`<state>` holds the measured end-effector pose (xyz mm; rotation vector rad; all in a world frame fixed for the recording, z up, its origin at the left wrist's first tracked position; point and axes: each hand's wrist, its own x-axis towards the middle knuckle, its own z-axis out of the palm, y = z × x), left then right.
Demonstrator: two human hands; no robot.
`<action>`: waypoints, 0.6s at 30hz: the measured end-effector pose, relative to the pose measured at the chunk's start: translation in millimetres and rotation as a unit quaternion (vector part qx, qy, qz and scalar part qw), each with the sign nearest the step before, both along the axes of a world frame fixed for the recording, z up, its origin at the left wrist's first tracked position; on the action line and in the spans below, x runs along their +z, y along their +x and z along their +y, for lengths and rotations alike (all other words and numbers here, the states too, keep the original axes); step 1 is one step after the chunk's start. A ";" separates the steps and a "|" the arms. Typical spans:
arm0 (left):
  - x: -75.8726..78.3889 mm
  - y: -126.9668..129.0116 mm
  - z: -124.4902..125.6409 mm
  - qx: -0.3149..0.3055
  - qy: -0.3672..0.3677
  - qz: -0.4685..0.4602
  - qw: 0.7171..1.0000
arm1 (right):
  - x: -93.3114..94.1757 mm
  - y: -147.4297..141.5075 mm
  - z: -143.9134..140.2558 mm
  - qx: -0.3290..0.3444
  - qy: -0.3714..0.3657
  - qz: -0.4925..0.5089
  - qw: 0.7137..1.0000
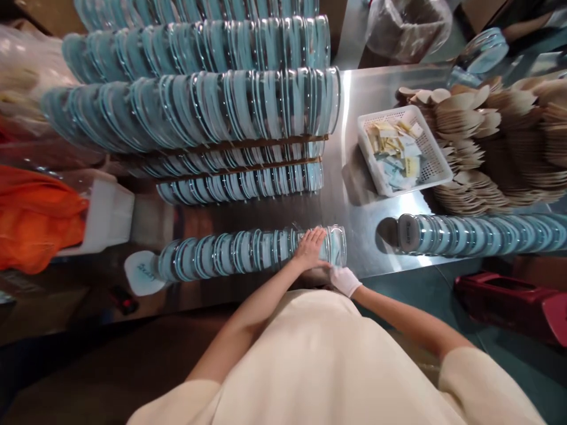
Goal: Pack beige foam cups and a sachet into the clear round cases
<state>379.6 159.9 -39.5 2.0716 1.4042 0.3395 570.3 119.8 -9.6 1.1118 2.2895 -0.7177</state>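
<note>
A row of nested clear round tubs with pale blue bands (221, 254) lies on its side along the near edge of the steel table. My left hand (311, 248), bare, rests over the right part of this row with its fingers stretched out and together. My right hand (344, 280), in a white glove, is closed at the near side of the row's last tubs (337, 245), close to my left thumb. What its fingers pinch is hidden. At the row's left end a pale rounded square piece with dark writing (144, 273) faces up.
More tub rows (195, 112) are stacked behind. A white basket of small packets (432, 162) stands right of them, beside piled wooden spoons (460, 115). Another tub row (482, 235) lies at right. An orange cloth (39, 215) hangs over a white bin (113, 209). A red object (509, 301) stands below.
</note>
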 end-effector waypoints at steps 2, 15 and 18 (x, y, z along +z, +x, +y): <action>2.9 -0.7 1.8 -0.003 -0.001 -0.005 1.000 | -4.9 6.4 -12.5 -0.010 -0.002 -0.026 1.000; 25.2 -59.7 -24.1 0.008 0.022 0.138 0.990 | 47.5 -54.9 168.9 0.093 0.022 0.075 0.993; 22.1 -58.4 -21.9 0.012 0.024 0.139 0.990 | 45.1 -78.3 198.3 0.129 -0.049 0.028 0.990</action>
